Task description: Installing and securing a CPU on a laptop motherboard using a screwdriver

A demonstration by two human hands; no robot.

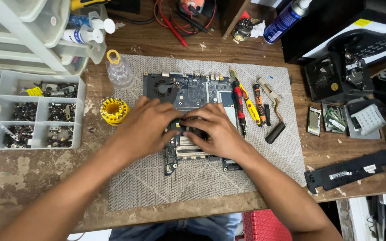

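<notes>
Your fingers (188, 127) pressed closed on the circuit board (193, 96) over the counter (27, 174); left of them, the divided tray (34, 96) held screws.

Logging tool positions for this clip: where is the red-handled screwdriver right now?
In the head view, the red-handled screwdriver lies on the woven mat, just right of the circuit board and the right hand, beside a yellow tool.

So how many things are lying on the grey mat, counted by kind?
Circuit boards: 1
Screwdrivers: 3
Clear bottles: 1
Yellow round holders: 1
Copper pipe parts: 1
Total: 7
Both the left hand and the right hand press on the board.
</notes>
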